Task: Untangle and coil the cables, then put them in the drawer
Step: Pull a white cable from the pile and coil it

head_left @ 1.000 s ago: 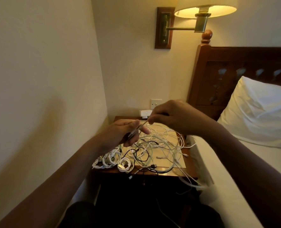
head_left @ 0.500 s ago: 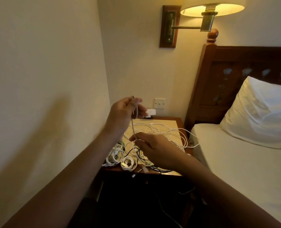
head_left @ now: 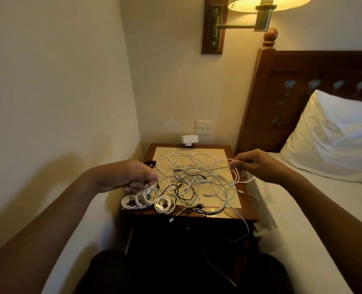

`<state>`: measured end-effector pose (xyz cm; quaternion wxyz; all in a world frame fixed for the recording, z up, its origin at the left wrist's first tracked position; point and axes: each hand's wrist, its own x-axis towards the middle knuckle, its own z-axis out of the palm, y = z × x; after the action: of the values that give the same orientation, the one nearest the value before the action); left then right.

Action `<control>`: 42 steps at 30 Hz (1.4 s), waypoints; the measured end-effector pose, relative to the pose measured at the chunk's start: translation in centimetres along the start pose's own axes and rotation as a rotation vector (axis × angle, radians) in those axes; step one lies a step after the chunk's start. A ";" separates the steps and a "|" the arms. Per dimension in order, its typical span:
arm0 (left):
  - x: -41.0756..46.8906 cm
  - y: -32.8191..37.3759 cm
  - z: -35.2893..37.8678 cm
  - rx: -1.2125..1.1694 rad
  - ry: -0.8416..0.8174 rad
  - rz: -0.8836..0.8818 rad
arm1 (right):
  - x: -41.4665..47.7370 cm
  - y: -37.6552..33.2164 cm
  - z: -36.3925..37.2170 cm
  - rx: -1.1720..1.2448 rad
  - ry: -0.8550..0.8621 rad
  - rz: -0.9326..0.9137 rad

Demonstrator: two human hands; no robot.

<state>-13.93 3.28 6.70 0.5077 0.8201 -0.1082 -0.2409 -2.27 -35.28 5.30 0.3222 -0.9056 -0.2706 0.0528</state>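
A tangle of white and black cables (head_left: 199, 179) lies on the wooden nightstand (head_left: 247, 211). One white cable (head_left: 193, 172) is stretched taut above the heap between my hands. My left hand (head_left: 129, 177) pinches one end at the table's left edge. My right hand (head_left: 254, 164) pinches the cable at the right edge, and a slack loop hangs below it. Three coiled white cables (head_left: 148, 201) sit at the front left corner. A black cable (head_left: 199, 207) and a white one trail over the front edge. The drawer front below is in deep shadow.
A white adapter (head_left: 189, 140) stands at the back of the nightstand under a wall switch (head_left: 203, 127). The wall closes in on the left. The bed (head_left: 303, 219) with a pillow (head_left: 332, 141) and wooden headboard lies to the right. A lit wall lamp (head_left: 262, 9) hangs above.
My hands moved apart: the left dropped from above the table to its left edge, the right swung from the front to the right edge, drawing one white cable taut.
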 end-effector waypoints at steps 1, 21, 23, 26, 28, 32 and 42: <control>-0.3 -0.4 -0.3 -0.039 0.003 0.032 | -0.2 0.5 -0.1 -0.003 0.038 0.007; -0.1 -0.1 2.7 -0.390 -0.045 0.081 | -0.5 7.0 2.9 -0.074 0.539 0.268; -0.4 -0.1 3.7 -0.364 -0.125 0.079 | -0.4 6.8 3.2 -0.072 0.562 0.280; 0.2 -0.2 3.5 -0.439 -0.016 0.156 | -0.3 6.6 3.4 -0.095 0.502 0.343; 0.6 -0.3 2.4 -0.530 0.171 0.185 | -0.5 6.4 3.3 -0.103 0.318 0.380; 0.6 0.2 1.9 -0.524 0.188 0.182 | -1.5 5.4 3.2 -0.123 -0.268 0.329; 3.7 2.9 6.8 -0.530 0.116 0.154 | -2.9 -8.2 8.1 0.530 -0.255 -0.060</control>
<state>-13.96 -4.88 5.69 0.7266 0.6604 -0.0744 -0.1743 -10.60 -27.05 3.71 0.5123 -0.7676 -0.3122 0.2255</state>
